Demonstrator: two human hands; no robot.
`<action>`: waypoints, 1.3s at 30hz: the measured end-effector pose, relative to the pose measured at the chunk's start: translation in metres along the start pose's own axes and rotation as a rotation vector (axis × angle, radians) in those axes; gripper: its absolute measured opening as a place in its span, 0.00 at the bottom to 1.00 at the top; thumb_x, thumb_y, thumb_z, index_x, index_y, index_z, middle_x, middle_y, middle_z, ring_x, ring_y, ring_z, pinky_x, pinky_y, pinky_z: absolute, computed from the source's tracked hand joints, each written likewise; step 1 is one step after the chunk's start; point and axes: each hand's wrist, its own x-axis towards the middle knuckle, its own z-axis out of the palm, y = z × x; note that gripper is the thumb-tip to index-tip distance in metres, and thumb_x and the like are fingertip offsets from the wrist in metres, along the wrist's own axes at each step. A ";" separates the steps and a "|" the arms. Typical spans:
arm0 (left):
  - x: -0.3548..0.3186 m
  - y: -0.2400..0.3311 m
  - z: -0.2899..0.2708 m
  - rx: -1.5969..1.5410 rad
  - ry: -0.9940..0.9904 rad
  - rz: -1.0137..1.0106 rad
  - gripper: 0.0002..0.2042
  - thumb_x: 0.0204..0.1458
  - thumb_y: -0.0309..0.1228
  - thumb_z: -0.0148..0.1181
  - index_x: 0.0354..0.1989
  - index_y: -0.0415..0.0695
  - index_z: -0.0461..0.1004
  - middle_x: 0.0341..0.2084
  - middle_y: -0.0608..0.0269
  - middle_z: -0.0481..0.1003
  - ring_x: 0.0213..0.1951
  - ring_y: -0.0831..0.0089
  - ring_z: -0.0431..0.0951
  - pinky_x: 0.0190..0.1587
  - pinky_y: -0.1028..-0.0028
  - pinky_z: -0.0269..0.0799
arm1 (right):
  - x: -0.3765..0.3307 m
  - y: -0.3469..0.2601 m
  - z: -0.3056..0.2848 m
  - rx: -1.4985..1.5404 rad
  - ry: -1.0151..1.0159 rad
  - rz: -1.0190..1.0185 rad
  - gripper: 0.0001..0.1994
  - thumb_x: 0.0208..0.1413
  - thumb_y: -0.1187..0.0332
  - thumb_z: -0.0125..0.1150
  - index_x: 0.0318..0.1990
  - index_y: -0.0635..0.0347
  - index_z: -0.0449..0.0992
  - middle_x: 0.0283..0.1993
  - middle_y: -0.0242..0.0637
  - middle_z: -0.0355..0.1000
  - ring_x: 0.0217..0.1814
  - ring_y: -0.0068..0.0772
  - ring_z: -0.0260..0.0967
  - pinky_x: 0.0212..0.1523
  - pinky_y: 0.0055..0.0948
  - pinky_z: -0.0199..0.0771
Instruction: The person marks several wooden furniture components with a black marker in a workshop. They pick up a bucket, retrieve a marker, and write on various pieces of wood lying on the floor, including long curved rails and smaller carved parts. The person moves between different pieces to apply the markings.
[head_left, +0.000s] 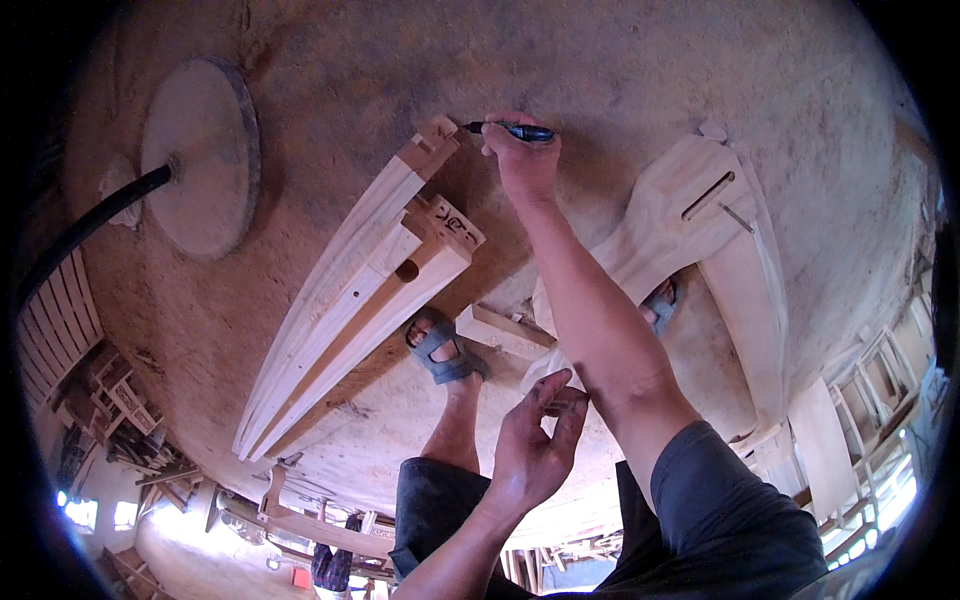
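Observation:
My right hand [524, 168] is closed around a dark marker pen [530, 132]. Its tip points left, right by the end of a long, curved wooden piece [345, 240]; whether it touches the wood I cannot tell. Beside that piece, on the near side, lies a thicker wooden beam [425, 272] with a round hole and dark handwritten marks on its end face. My left hand [535, 445] is raised over my lap, its fingers curled toward the thumb. Anything between those fingers is too small or hidden to make out.
A slotted wooden part [690, 185] with a long leg [750, 300] lies on the right. A short wood block [505, 332] sits between my sandalled feet. At left stands a round disc base [200, 160] with a black pole. Wooden frames [870, 385] line the right edge.

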 end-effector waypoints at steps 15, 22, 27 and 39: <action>0.001 0.009 -0.002 0.117 -0.045 -0.012 0.18 0.58 0.21 0.55 0.58 0.34 0.65 0.35 0.60 0.74 0.39 0.75 0.74 0.46 0.75 0.70 | -0.044 -0.011 -0.001 0.018 -0.076 0.097 0.05 0.50 0.72 0.64 0.34 0.63 0.79 0.25 0.31 0.74 0.26 0.21 0.70 0.30 0.20 0.67; -0.001 0.007 -0.004 0.106 -0.012 0.041 0.18 0.58 0.20 0.56 0.57 0.32 0.65 0.35 0.60 0.74 0.40 0.75 0.74 0.46 0.75 0.70 | -0.033 -0.009 0.008 -0.073 0.028 0.044 0.06 0.50 0.70 0.64 0.33 0.63 0.78 0.26 0.32 0.75 0.27 0.21 0.71 0.33 0.21 0.69; -0.001 0.007 -0.006 0.066 -0.011 0.064 0.18 0.58 0.20 0.55 0.57 0.32 0.64 0.37 0.58 0.75 0.41 0.74 0.74 0.48 0.74 0.70 | -0.016 -0.005 0.012 -0.079 -0.008 0.000 0.06 0.51 0.70 0.63 0.34 0.63 0.78 0.26 0.32 0.75 0.28 0.21 0.72 0.34 0.21 0.70; -0.003 0.007 -0.009 0.009 0.009 0.051 0.17 0.59 0.19 0.53 0.57 0.33 0.63 0.41 0.55 0.74 0.44 0.71 0.75 0.50 0.73 0.70 | -0.001 0.004 0.030 -0.082 -0.041 -0.046 0.03 0.51 0.74 0.64 0.32 0.63 0.78 0.27 0.31 0.76 0.30 0.19 0.72 0.34 0.22 0.71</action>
